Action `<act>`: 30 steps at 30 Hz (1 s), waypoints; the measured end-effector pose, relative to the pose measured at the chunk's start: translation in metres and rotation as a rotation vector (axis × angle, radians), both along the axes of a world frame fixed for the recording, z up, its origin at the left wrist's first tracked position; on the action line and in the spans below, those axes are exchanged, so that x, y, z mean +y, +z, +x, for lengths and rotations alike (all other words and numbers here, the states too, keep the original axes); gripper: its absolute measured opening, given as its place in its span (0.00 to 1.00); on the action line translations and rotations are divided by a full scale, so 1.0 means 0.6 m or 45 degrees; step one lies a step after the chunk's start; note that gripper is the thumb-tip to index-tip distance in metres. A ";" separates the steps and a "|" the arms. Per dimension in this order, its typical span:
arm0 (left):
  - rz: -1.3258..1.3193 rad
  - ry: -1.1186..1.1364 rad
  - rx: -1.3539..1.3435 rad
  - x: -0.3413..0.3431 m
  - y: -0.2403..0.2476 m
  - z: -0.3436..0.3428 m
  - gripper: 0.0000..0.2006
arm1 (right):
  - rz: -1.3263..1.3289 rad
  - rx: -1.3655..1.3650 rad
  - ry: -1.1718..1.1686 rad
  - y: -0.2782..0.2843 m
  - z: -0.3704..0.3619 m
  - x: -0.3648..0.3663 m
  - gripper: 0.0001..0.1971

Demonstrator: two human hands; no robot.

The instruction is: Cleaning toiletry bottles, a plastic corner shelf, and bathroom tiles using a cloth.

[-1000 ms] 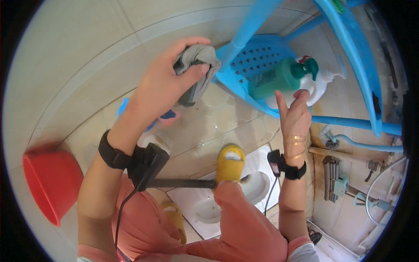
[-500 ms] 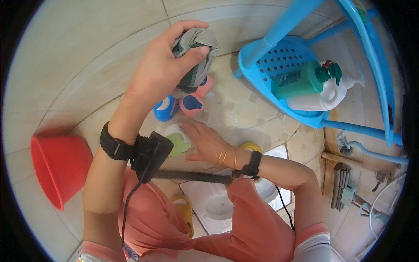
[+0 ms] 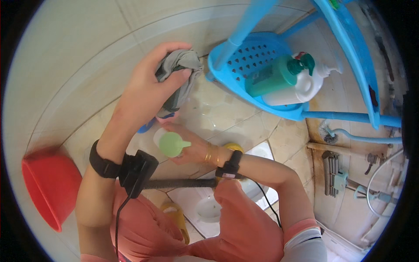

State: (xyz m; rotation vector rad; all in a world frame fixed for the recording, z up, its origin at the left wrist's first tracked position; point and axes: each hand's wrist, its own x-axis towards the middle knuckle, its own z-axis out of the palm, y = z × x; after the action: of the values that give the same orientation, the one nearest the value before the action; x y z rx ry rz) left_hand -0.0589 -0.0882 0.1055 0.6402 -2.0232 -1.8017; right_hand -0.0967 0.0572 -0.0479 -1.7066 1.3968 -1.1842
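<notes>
Raised over the floor near the wall, my left hand [image 3: 150, 81] grips a bunched grey cloth [image 3: 179, 72] with a darker band. My right hand [image 3: 192, 142] is lower and to the right, its fingers around a light green object [image 3: 170, 144] with a round body and a short narrow neck; its exact kind is unclear. Something white [image 3: 159, 136] shows beside the green body, partly covered. Below the cloth, a pink item [image 3: 168, 118] and a blue item [image 3: 147, 126] stand on the floor, mostly hidden by my left hand and the cloth.
A blue plastic rack [image 3: 262, 56] at the right holds a green pump bottle [image 3: 273, 78] and a white one [image 3: 301, 89]. A red bucket [image 3: 50, 190] lies tilted at left. Behind my knees is a white squat toilet [image 3: 192, 205]; a toilet brush [image 3: 329, 133] leans at right.
The light green object, lower beside my right hand before, is now held up and turned in it. My left hand with the cloth has come down in the picture. The view has shifted.
</notes>
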 end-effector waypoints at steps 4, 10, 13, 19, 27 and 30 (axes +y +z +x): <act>-0.115 -0.056 -0.009 0.020 -0.003 -0.019 0.16 | 0.348 -0.369 -0.250 0.086 -0.063 0.076 0.35; -0.330 -0.330 0.101 0.067 -0.057 -0.056 0.18 | 0.292 0.219 -0.859 0.106 -0.149 0.231 0.41; -0.291 -0.411 0.104 0.106 -0.061 -0.087 0.18 | 0.309 0.341 -1.316 0.118 -0.185 0.307 0.40; -0.214 -0.426 0.106 0.150 -0.074 -0.135 0.18 | 0.125 0.463 -1.735 0.139 -0.306 0.354 0.38; -0.186 -0.383 0.104 0.145 -0.091 -0.156 0.18 | 0.275 0.338 -1.719 0.085 -0.442 0.350 0.38; -0.175 -0.378 0.055 0.130 -0.095 -0.148 0.18 | 0.319 0.304 -1.730 0.066 -0.463 0.344 0.38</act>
State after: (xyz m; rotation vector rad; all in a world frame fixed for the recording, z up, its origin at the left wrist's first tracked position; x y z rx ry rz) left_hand -0.1477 -0.0103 0.0486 0.2692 -2.2855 -1.7916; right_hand -0.3746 0.2634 -0.0081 -0.5637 2.8585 -1.2997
